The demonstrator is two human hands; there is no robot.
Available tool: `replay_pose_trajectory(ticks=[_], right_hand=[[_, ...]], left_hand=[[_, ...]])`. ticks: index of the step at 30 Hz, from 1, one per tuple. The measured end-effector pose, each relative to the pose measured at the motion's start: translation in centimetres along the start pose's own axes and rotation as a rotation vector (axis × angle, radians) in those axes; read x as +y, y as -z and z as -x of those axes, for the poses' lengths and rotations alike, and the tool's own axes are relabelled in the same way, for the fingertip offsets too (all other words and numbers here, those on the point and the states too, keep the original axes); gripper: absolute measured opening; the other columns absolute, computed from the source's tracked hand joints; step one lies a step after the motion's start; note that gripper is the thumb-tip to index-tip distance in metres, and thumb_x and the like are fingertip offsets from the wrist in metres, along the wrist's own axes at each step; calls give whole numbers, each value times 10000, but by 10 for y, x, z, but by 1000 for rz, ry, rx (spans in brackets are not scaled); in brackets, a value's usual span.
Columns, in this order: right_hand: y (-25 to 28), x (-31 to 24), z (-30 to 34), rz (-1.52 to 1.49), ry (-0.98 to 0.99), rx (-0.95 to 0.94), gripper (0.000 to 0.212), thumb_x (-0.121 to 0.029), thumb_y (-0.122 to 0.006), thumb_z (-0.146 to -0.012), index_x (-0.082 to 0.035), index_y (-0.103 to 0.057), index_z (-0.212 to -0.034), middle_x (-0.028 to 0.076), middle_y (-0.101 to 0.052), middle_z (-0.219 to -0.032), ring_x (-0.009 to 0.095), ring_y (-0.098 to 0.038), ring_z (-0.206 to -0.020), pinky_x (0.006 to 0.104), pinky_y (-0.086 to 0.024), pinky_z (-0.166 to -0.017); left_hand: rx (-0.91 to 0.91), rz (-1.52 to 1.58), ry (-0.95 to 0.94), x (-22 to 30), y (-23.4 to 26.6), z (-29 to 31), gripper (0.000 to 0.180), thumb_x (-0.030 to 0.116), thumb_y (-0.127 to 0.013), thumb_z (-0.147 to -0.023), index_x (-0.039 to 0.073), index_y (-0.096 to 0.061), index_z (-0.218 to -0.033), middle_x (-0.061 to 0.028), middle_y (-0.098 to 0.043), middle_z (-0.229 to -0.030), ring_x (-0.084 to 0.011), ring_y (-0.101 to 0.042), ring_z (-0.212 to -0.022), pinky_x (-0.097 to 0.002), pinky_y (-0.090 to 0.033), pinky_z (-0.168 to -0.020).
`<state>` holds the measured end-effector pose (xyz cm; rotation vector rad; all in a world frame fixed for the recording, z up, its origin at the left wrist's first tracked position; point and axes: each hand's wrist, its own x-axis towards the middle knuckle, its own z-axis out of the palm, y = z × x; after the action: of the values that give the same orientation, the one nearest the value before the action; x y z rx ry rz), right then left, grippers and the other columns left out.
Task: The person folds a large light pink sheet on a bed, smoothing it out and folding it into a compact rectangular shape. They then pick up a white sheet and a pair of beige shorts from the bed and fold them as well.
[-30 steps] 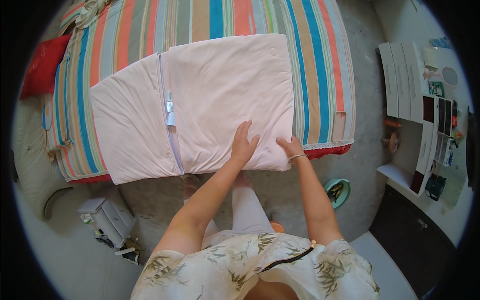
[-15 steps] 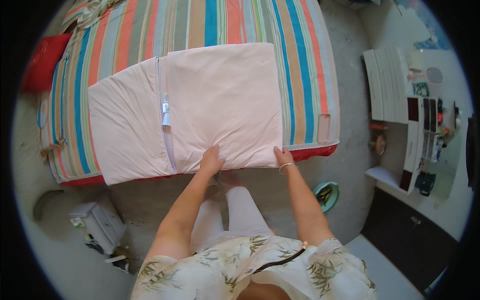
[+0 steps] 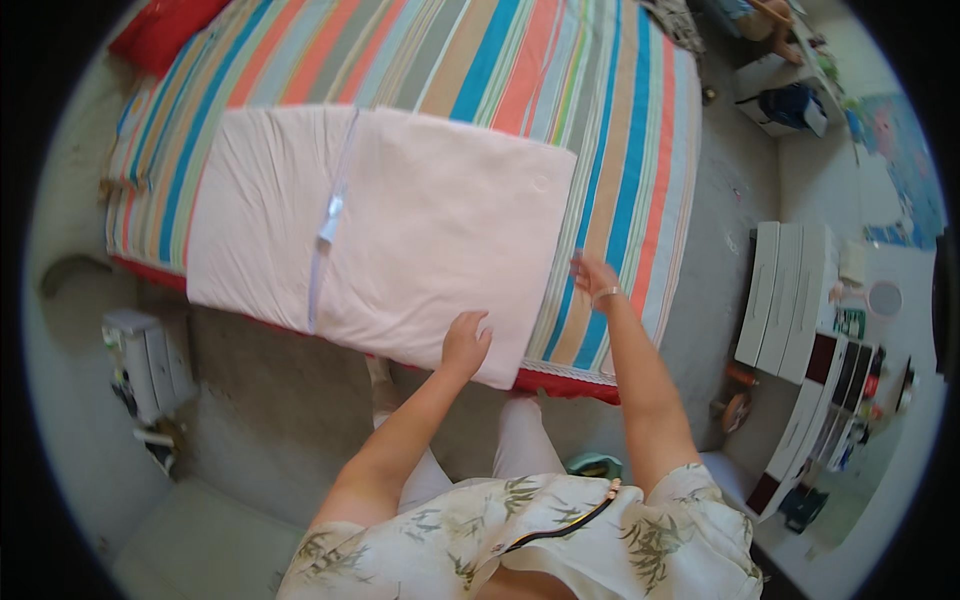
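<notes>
A pale pink folded cloth pad (image 3: 450, 210) lies flat on the bed, reaching slightly past its front edge. Along its fold runs a bluish strip with a white label (image 3: 331, 217); gathers wrinkle the left section, while the right one is smoother. My left hand (image 3: 466, 345) is over the pad's near right part, fingers extended and holding nothing; whether it touches the cloth I cannot tell. Just beyond the pad's right edge, my right hand (image 3: 597, 279) hovers over the striped bedsheet (image 3: 640, 170), fingers apart and with nothing in them.
A red cushion (image 3: 165, 35) lies at the bed's far left. White drawers (image 3: 783, 300) stand at the right, near a desk with small items. On the floor are a small white cabinet (image 3: 150, 365) at left and a green basin (image 3: 595, 465) close to my legs.
Both hands have let go of the pad's near edge. My right hand has moved up and right, off the pad. My view has turned, so the bed and pad appear at a different angle.
</notes>
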<state>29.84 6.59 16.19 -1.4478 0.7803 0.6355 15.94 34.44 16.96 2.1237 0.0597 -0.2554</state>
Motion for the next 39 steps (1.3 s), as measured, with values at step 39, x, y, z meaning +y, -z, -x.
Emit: replay_pose_trajectory(ticks=[39], right_hand=[[-333,-169,-30,79,688,-70,346,-107,-692,-694,-5,-559,-997,89,-601,-902,164,-581,-741,273,-501,-586]], left_hand=[[489,125,384,-46,202,81,316,100,-560,-732,64,-606,-1042,-179,-612,-1002,-339,-582,-941,-386,-468,-789]])
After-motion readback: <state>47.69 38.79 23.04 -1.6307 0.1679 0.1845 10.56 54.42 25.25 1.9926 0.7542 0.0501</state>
